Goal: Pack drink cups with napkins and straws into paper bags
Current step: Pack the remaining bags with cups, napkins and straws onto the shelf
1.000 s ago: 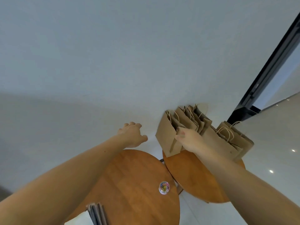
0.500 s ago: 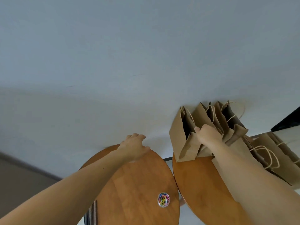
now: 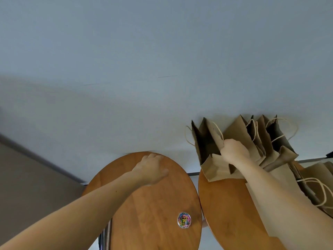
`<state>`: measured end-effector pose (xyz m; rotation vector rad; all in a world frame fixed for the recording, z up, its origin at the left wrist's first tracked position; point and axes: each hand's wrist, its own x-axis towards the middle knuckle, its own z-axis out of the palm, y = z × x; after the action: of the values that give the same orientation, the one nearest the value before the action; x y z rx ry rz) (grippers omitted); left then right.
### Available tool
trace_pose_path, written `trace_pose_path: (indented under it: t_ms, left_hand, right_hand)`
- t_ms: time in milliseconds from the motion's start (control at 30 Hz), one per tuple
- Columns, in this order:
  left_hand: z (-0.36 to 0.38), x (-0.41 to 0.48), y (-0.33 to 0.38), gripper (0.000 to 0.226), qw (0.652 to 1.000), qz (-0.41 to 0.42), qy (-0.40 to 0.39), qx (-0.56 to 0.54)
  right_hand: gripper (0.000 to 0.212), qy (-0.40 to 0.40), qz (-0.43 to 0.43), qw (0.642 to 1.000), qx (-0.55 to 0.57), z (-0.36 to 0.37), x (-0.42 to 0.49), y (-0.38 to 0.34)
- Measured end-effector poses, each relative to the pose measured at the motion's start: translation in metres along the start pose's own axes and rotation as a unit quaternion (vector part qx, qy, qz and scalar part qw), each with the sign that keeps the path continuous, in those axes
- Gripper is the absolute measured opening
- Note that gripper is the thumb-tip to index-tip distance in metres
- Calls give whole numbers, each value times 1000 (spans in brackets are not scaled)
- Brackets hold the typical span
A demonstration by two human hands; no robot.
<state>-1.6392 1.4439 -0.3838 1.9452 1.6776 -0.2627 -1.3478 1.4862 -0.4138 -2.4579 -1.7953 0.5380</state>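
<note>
Paper bags [image 3: 239,134] stand open in a row at the back of the right table [image 3: 230,213]; the right hand [image 3: 234,152] pinches the top edge of the end bag [image 3: 216,168], fingers curled over it; the left hand [image 3: 151,170] lies flat on the left table [image 3: 153,213] beside it, fingers close together; a clip tub [image 3: 183,220] sits nearer.

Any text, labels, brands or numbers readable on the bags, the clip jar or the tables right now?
None readable.
bags: plain brown paper, no print showing.
clip jar: only coloured clips, no label visible.
left table and right table: bare wood, no markings.
</note>
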Motion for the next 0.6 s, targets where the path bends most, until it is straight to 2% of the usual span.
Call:
trace_pose_path:
  t_ms: [167,267,400,500,600]
  left_hand:
    - [5,-12,-23,63,999,16,29,-42]
    - [12,-19,-43,65,993,-1,45,-111]
    - [20,-36,-85,80,978,-22,52,-201]
    - [31,-53,-121,58,965,-37,65,-250]
    - [56,-70,-152,34,955,-58,39,-287]
  right_hand:
    - [17,-1,-68,997,-23,-10,-44,-55]
    - [15,14,-103,995,3,-4,-79,-95]
    - [15,26,-134,990,38,19,-130,-144]
    - [16,20,-147,987,61,52,-170,-171]
    - [16,-1,-143,987,72,90,-204,-185]
